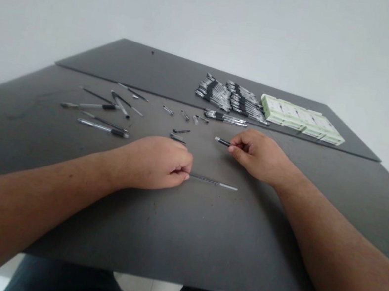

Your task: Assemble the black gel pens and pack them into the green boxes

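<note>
At the left of the dark surface [201,237], loose barrels [92,124] with black grips lie at different angles among thin loose refills [106,122]; some cross or touch. Beyond them, near the far edge, sits a tiny black piece [152,53].

The left hand [166,165] comes next, low over the surface, its thumb and fingers closed on one end of a refill [212,182]. The rest of the refill points right, its pale end outermost, passing in front of the right hand's fingers and well apart from them.

Just beyond the left hand are small dark parts [181,131], too small to make out fully. Farther back lie clear caps [184,115], spread in a loose row. Behind and to the right of these, a few pens [225,118] lie side by side, with large piles of pens [229,96] beyond.

The right hand [253,153] pinches a barrel [223,141] between thumb and fingers; its clear end and part of its black grip stick out leftward. Behind this hand, white and green boxes [302,119] lie close together, just beside the piles of pens.
</note>
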Tool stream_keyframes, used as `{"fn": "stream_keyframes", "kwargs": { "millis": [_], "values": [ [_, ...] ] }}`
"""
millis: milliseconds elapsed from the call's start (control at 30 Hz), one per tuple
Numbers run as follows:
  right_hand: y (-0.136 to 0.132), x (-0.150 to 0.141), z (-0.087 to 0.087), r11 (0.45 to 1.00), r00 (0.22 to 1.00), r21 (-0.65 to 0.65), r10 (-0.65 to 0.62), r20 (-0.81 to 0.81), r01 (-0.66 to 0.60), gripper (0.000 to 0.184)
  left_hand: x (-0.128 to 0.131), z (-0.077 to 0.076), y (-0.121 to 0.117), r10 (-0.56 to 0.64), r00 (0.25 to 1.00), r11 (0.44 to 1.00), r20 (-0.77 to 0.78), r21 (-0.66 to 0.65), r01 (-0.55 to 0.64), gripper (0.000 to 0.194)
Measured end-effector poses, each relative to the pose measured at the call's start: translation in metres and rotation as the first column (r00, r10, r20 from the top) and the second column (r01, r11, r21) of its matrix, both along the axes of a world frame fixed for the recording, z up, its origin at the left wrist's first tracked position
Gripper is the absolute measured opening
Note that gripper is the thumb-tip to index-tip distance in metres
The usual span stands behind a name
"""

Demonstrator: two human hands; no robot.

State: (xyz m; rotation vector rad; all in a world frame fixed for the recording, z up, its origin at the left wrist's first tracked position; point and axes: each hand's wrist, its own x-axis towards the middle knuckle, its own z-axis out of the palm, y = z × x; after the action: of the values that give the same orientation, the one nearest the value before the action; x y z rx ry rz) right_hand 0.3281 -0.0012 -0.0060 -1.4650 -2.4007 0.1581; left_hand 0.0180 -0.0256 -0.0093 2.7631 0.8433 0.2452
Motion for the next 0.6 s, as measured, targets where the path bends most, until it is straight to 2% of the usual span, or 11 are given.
{"fn": "stream_keyframes", "kwargs": {
  "millis": [433,600],
  "values": [
    [0.0007,-0.0008,0.001,0.994,0.987,-0.07,-0.067,0.146,0.078,0.023,-0.0004,0.0002,-0.0019,0.018,0.998,0.999,-0.052,-0.026,-0.02,0.008],
    [0.003,0.0017,-0.0014,0.992,0.986,-0.09,-0.077,0.147,0.091,0.022,-0.0007,0.0008,-0.0015,0.026,0.998,0.999,-0.063,-0.037,-0.028,0.009]
  ]
}}
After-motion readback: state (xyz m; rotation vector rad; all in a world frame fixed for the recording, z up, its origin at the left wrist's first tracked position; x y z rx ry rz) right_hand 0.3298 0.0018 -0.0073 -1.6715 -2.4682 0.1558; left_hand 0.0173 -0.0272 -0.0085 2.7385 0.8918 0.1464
